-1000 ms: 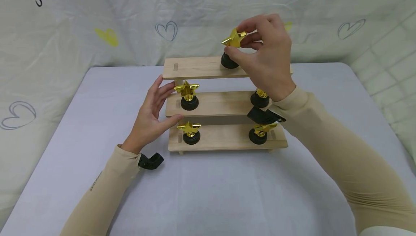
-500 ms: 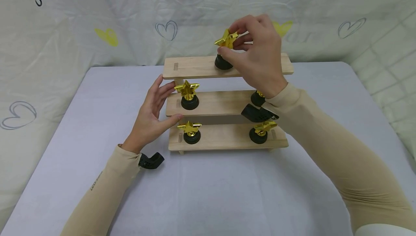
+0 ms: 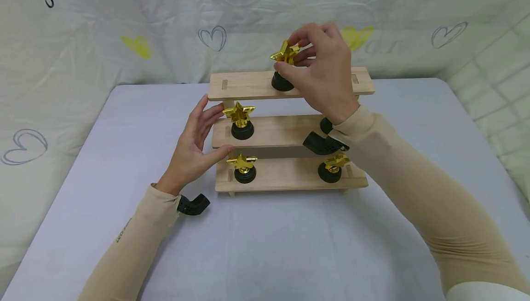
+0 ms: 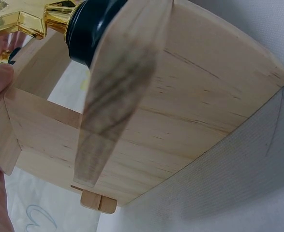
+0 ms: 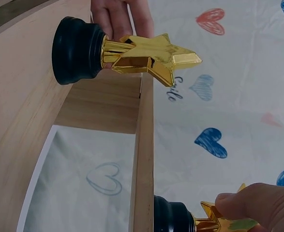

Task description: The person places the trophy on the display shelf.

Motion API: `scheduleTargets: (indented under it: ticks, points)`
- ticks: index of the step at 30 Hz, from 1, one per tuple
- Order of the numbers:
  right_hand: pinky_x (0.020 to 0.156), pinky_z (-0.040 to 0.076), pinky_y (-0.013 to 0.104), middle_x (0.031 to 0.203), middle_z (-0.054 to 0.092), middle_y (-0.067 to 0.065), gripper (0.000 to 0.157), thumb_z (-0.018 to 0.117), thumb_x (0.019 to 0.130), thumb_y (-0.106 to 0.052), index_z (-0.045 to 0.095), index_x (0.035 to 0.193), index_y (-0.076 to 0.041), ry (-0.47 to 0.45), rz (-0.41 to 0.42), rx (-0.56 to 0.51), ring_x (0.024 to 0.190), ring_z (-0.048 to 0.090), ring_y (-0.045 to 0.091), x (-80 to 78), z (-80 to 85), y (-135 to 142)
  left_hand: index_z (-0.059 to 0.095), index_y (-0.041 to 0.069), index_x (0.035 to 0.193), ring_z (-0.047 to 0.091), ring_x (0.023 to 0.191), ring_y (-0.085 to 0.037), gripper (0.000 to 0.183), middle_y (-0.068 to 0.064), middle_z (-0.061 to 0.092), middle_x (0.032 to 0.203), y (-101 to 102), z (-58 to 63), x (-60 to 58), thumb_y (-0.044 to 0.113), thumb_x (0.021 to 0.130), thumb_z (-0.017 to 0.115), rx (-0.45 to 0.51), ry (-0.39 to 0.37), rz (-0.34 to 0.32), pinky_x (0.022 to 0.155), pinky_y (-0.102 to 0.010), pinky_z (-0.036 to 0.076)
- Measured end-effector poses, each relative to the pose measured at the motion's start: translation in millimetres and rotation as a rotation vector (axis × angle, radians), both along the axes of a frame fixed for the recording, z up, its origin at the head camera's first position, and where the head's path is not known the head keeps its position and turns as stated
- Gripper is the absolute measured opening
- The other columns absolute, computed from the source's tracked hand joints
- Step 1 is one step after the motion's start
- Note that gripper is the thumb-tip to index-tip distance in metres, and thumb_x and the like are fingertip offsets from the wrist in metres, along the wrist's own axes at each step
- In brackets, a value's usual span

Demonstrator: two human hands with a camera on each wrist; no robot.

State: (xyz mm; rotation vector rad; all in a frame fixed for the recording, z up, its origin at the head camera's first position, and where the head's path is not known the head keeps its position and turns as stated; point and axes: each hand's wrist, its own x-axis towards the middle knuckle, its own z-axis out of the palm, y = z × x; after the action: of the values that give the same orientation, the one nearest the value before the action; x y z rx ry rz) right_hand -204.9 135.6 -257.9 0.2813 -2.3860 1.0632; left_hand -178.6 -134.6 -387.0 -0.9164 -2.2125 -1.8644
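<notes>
A three-tier wooden shelf point(image 3: 281, 130) stands on the table. On its top board my right hand point(image 3: 325, 73) pinches a gold star trophy point(image 3: 282, 81) by the star. The trophy's black base is at the board. My left hand point(image 3: 192, 147) holds the shelf's left end, thumb at the middle board's front edge, fingers farther back. Beside it on that board is another star trophy point(image 3: 242, 130), also seen as a star trophy point(image 5: 76, 50) in the right wrist view. My right wrist mostly hides a middle-board trophy point(image 3: 326, 125).
The bottom board carries a star trophy point(image 3: 244, 174) at the left and another star trophy point(image 3: 330, 172) at the right. A white cloth point(image 3: 281, 246) covers the table. Behind it hangs a white backdrop point(image 3: 165, 20) printed with hearts.
My right hand has moved left and slightly down with the trophy, along the top board toward its middle. My left hand has stayed at the shelf's left end.
</notes>
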Motion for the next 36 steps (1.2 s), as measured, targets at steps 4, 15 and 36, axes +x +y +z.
scheduleTargets:
  ticks: [4, 15, 36]
  points:
    - [0.090, 0.063, 0.022, 0.115, 0.053, 0.014, 0.033, 0.080, 0.089, -0.019, 0.066, 0.113, -0.001, 0.002, -0.005, 0.019, 0.090, 0.073, 0.021, -0.6, -0.4, -0.3, 0.014, 0.019, 0.167, 0.045, 0.147, -0.010, 0.116, -0.015, 0.043, 0.161, -0.2, 0.2, 0.3, -0.021, 0.078, 0.076, 0.008, -0.003, -0.002, 0.131, -0.023, 0.029]
    - [0.090, 0.063, 0.024, 0.117, 0.053, 0.016, 0.033, 0.080, 0.089, -0.019, 0.065, 0.112, 0.000, 0.007, -0.012, 0.024, 0.089, 0.073, 0.021, -0.2, -1.1, -1.2, 0.013, 0.018, 0.167, 0.045, 0.147, -0.009, 0.116, -0.016, 0.044, 0.161, -0.1, 0.3, -0.2, -0.020, 0.078, 0.077, 0.000, 0.006, 0.002, 0.131, -0.023, 0.029]
    - [0.088, 0.057, 0.021, 0.117, 0.056, 0.012, 0.046, 0.084, 0.086, -0.029, 0.063, 0.117, -0.002, 0.054, -0.054, -0.004, 0.088, 0.065, 0.019, 2.2, 1.6, 3.2, 0.012, 0.019, 0.167, 0.045, 0.147, -0.007, 0.115, -0.017, 0.042, 0.162, -0.6, 2.2, 1.4, -0.018, 0.080, 0.077, -0.013, -0.005, 0.003, 0.131, -0.022, 0.029]
